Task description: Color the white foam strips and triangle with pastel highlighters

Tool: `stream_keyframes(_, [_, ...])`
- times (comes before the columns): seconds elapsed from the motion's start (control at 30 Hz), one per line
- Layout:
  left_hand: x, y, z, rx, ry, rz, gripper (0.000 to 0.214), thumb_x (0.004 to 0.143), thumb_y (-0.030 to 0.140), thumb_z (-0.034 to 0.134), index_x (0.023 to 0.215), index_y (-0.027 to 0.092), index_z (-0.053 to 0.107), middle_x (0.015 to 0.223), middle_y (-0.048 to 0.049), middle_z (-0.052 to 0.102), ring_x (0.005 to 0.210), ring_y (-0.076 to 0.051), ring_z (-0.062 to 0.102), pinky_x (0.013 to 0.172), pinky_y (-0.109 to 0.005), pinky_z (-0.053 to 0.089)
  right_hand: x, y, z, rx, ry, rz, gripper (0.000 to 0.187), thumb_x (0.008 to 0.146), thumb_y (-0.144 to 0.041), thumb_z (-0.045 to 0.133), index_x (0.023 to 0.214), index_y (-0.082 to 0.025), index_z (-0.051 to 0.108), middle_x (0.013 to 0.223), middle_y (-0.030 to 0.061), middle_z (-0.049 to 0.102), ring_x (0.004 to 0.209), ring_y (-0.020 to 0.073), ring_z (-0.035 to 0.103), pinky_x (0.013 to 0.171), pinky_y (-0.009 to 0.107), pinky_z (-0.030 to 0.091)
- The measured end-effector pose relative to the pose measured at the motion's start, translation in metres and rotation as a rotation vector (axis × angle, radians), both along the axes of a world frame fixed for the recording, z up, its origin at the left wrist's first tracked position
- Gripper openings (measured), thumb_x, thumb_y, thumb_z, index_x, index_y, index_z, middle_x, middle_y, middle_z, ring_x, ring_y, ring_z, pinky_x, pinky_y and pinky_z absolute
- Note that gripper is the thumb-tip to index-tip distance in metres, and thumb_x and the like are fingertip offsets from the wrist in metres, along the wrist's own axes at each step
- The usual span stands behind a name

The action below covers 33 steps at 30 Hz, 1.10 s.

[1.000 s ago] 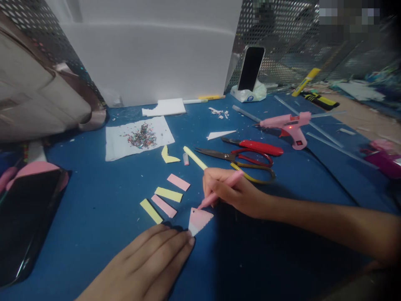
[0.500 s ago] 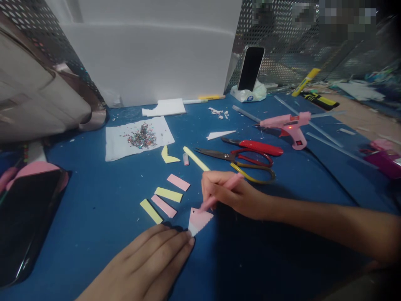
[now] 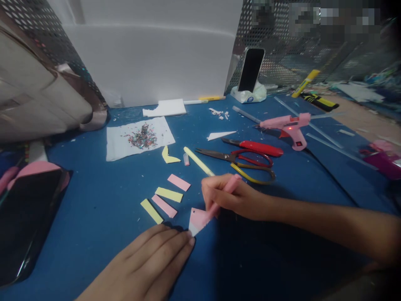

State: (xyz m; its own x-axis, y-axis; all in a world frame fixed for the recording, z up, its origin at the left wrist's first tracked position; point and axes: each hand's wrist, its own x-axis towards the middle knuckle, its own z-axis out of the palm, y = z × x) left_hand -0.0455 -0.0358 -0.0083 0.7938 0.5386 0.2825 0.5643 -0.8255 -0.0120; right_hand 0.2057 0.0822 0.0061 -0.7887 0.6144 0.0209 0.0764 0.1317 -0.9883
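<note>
My right hand [image 3: 233,196] is closed around a pink marker [image 3: 232,184], its tip down at the right side of a small triangular piece [image 3: 198,218]. That piece is mostly pink, with a white lower corner and a dark dot near its top. My left hand [image 3: 156,255] lies flat on the table, fingers stretched, its fingertips touching the white corner. Beyond my hands lie pink strips [image 3: 179,182] and yellow strips [image 3: 169,195]. A pale yellow marker [image 3: 199,161] lies just past my right hand, with a small pink-tipped cap [image 3: 186,159] beside it.
Scissors [image 3: 232,157] and a red-handled cutter [image 3: 260,148] lie beyond my right hand. A pink glue gun [image 3: 288,124] with a lit red light trails a cord at right. Glitter covers a white sheet [image 3: 115,142]. A dark phone [image 3: 28,225] lies at left; another phone [image 3: 251,69] stands at the back.
The pink marker's tip has shifted a little rightward over the triangular piece, and the marker is held more upright. My left hand stays in place.
</note>
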Motion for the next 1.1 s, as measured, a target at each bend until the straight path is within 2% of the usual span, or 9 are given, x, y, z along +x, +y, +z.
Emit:
stream_keyframes(0.07, [0.0004,0.0001,-0.0010,-0.007,0.000,-0.005,0.045,0.103,0.036,0.036,0.142,0.015,0.045,0.133,-0.0061,0.060,0.120,-0.020,0.055,0.110,-0.033,0.039,-0.0001,0.0000,0.0010,-0.011,-0.001,0.013,0.045,0.100,-0.043,0.046,0.068,-0.013,0.058,0.066,0.0003,0.055,0.059,0.0088,0.052,0.054,0.021,0.040])
stream_keyframes(0.2, [0.0021,0.0014,-0.0023,-0.016,-0.041,0.019,0.045,0.103,0.039,0.038,0.141,0.016,0.047,0.131,-0.0049,0.061,0.120,-0.019,0.055,0.113,-0.032,0.034,0.0002,0.0003,0.0020,0.018,-0.016,-0.013,0.038,0.098,-0.040,0.051,0.072,-0.013,0.059,0.071,0.0007,0.055,0.063,0.0095,0.053,0.056,0.021,0.040])
stream_keyframes(0.3, [0.0020,0.0024,-0.0003,-0.015,-0.013,0.004,0.045,0.103,0.037,0.038,0.142,0.015,0.045,0.133,-0.0051,0.060,0.120,-0.020,0.055,0.112,-0.033,0.035,0.0010,0.0003,0.0003,0.002,-0.013,0.019,0.043,0.099,-0.041,0.047,0.067,-0.013,0.057,0.066,-0.0001,0.054,0.058,0.0085,0.050,0.052,0.021,0.038])
stream_keyframes(0.4, [0.0012,0.0020,0.0016,-0.003,0.018,-0.002,0.046,0.104,0.038,0.034,0.143,0.015,0.044,0.134,-0.0046,0.059,0.120,-0.020,0.054,0.113,-0.033,0.034,0.0014,0.0001,-0.0016,-0.006,0.001,-0.008,0.042,0.099,-0.041,0.048,0.070,-0.013,0.058,0.071,0.0009,0.054,0.061,0.0091,0.053,0.053,0.021,0.040])
stream_keyframes(0.6, [0.0018,0.0001,-0.0013,-0.010,-0.009,0.009,0.047,0.104,0.040,0.031,0.142,0.015,0.045,0.136,-0.0032,0.057,0.125,-0.020,0.050,0.120,-0.036,0.018,0.0006,0.0002,-0.0012,0.033,-0.007,-0.014,0.044,0.100,-0.041,0.046,0.069,-0.013,0.059,0.069,0.0011,0.054,0.063,0.0099,0.054,0.055,0.022,0.041])
stream_keyframes(0.87, [0.0007,0.0015,-0.0012,-0.006,0.027,-0.003,0.047,0.104,0.040,0.031,0.143,0.016,0.044,0.137,-0.0035,0.056,0.124,-0.020,0.051,0.117,-0.035,0.027,0.0000,0.0000,0.0009,0.030,-0.004,-0.025,0.047,0.100,-0.044,0.045,0.068,-0.013,0.057,0.067,0.0008,0.053,0.062,0.0095,0.054,0.056,0.022,0.040])
stream_keyframes(1.1, [0.0043,-0.0008,-0.0026,-0.009,-0.047,0.031,0.046,0.104,0.041,0.034,0.140,0.017,0.048,0.130,-0.0039,0.061,0.120,-0.019,0.053,0.115,-0.033,0.030,0.0000,0.0001,0.0016,0.071,-0.016,-0.022,0.051,0.100,-0.047,0.041,0.065,-0.013,0.056,0.065,0.0004,0.052,0.060,0.0096,0.053,0.056,0.021,0.040])
